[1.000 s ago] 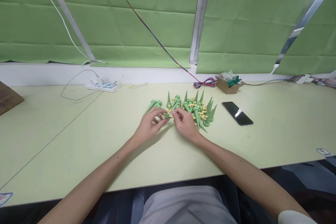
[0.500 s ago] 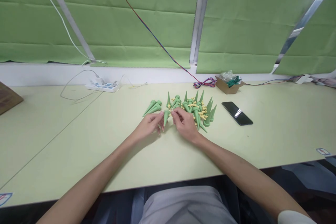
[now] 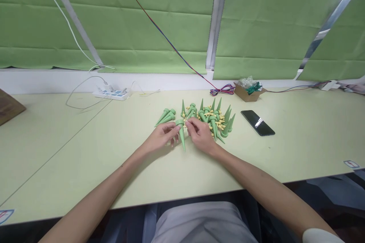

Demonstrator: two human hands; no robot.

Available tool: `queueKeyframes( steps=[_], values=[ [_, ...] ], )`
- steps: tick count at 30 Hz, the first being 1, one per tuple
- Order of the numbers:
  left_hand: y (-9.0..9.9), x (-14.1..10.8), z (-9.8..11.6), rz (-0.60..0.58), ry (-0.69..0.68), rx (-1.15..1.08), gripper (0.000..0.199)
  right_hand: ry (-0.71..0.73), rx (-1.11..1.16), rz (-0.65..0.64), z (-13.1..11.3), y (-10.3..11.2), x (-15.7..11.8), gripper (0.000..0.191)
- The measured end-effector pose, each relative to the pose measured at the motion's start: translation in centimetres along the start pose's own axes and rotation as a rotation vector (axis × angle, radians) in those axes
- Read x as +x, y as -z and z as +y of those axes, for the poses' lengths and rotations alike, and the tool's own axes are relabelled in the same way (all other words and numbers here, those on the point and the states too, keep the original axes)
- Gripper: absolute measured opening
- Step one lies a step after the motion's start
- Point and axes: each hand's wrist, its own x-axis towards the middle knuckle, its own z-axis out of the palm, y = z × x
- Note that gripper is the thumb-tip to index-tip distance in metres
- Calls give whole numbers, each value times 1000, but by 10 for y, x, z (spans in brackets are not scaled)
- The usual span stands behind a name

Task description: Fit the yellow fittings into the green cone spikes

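Left hand (image 3: 162,136) pinching green spike (image 3: 181,136) by its capped end, tip toward near table edge; right hand (image 3: 202,137) just beside cap, fingertips pressed together, can't tell on what; spike pile (image 3: 212,120) beyond right hand, three loose spikes (image 3: 167,116) beyond left, phone (image 3: 258,123) far right

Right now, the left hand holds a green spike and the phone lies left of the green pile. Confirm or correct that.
Wrong side: the head view shows the phone right of the green pile. The left hand does hold a green spike.
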Motion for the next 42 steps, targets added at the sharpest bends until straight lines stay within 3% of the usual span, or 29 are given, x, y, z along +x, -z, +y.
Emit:
queueKeyframes(
  steps=[7,13,20,24,30,34,39,42],
  values=[
    [0,-1,-3,91,-101,138,36,11,13,6,0,0,2,30],
    [-1,3,-17,210,-315,298,25,-10,-13,17,1,-1,2,29],
    [-3,2,-23,212,-438,435,11,-15,-26,4,2,-2,1,32],
    [-4,3,-27,199,-451,470,12,-20,-21,0,2,-4,1,33],
    [-3,4,-25,221,-319,461,17,-17,-3,10,0,-4,0,31],
    [-2,5,-20,211,-193,359,8,-16,26,34,1,-3,-1,28],
    [0,7,-17,26,80,52,50,-7,27,31,1,-3,-1,28],
    [-1,8,-14,-108,124,-102,60,13,10,-3,1,-3,0,28]
  ],
)
